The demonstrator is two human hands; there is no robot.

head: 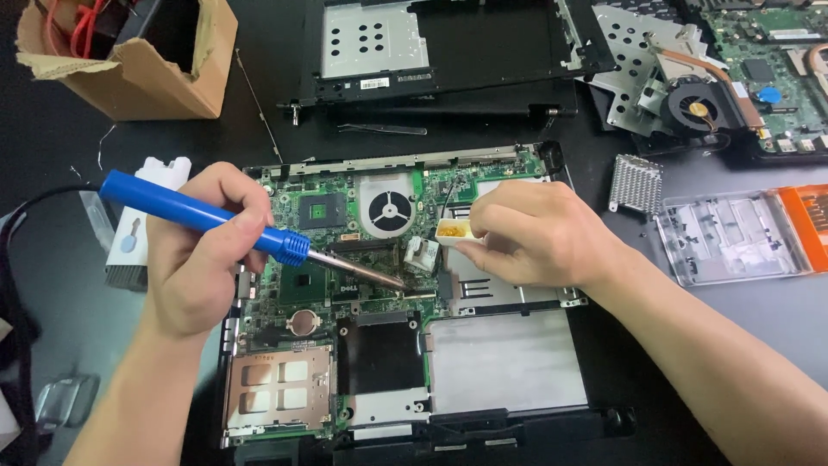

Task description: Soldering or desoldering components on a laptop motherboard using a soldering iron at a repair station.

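Observation:
An opened laptop base with a green circuit board (315, 285) lies on the dark table in front of me. My left hand (203, 259) grips a blue-handled soldering iron (198, 213) like a pen; its metal tip (392, 281) touches the board near the middle. My right hand (535, 233) pinches a small white tub of yellowish paste (453, 230) just above the board, right of the round fan (391, 210). A small white part (423, 253) sits on the board between the tip and the tub.
A torn cardboard box (129, 56) stands at the back left. A second black laptop shell (448, 52) lies behind. Another board with a fan and copper pipes (703, 103) sits back right, beside a finned heatsink (636, 183) and a clear plastic case (733, 235). A black cable (34, 203) trails left.

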